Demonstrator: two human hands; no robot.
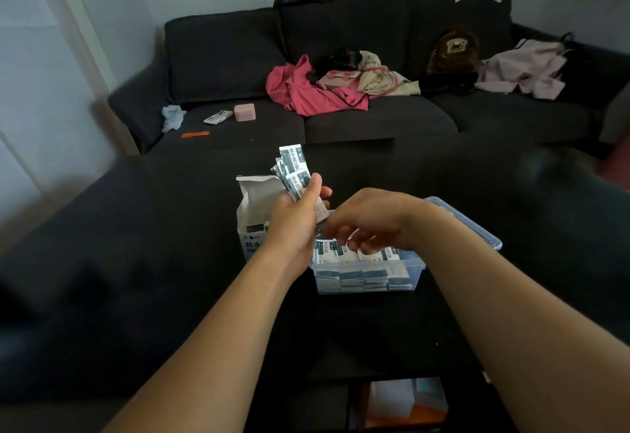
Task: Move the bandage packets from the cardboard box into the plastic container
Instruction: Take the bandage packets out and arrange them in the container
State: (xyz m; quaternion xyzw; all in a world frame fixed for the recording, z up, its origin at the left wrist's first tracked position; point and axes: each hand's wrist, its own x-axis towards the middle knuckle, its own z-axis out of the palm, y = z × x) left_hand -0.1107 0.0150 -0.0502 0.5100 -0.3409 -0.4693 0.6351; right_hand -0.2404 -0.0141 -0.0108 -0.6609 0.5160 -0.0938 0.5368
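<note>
Mid-transfer: my left hand grips a fan of bandage packets; my right hand, fingers loosely curled, blurred, hovers over the plastic container; next, feed packets across.

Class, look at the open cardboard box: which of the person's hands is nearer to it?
Left. The left hand, gripping a fan of bandage packets, is right beside the cardboard box. The right hand is farther off, over the plastic container.

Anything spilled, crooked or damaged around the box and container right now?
Nothing spilled. The cardboard box stands upright, flap open. Packets in the plastic container lie in rows. The left hand holds a loosely fanned bunch of packets.
</note>
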